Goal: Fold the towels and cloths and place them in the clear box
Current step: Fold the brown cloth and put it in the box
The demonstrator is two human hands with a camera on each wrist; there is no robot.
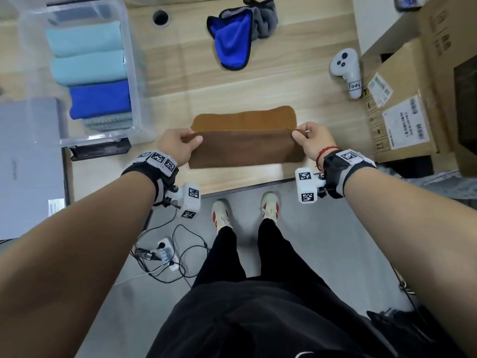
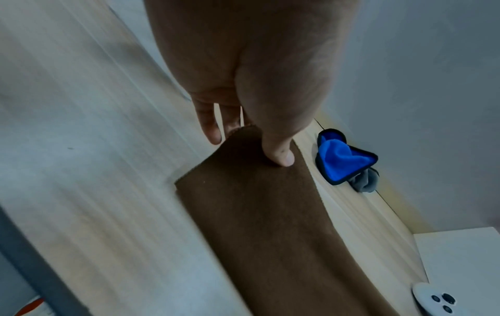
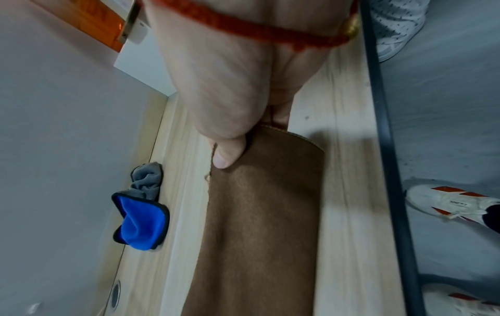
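A brown towel (image 1: 245, 140) lies on the wooden table (image 1: 180, 81) near its front edge, with its near half turned over the far half. My left hand (image 1: 178, 144) pinches the left corner of that upper layer, thumb on top, as the left wrist view shows on the brown towel (image 2: 257, 213). My right hand (image 1: 309, 139) pinches the right corner of the brown towel (image 3: 265, 213). A crumpled blue and grey cloth (image 1: 240, 34) lies at the back of the table. The clear box (image 1: 134, 81) at the left holds folded light blue, blue and grey towels.
A white controller (image 1: 347, 69) lies on the table at the right, beside cardboard boxes (image 1: 402, 109). A grey laptop (image 1: 28, 164) sits left of the clear box. A round cable hole (image 1: 160, 17) is at the back. Cables and a power strip (image 1: 165, 254) lie on the floor by my feet.
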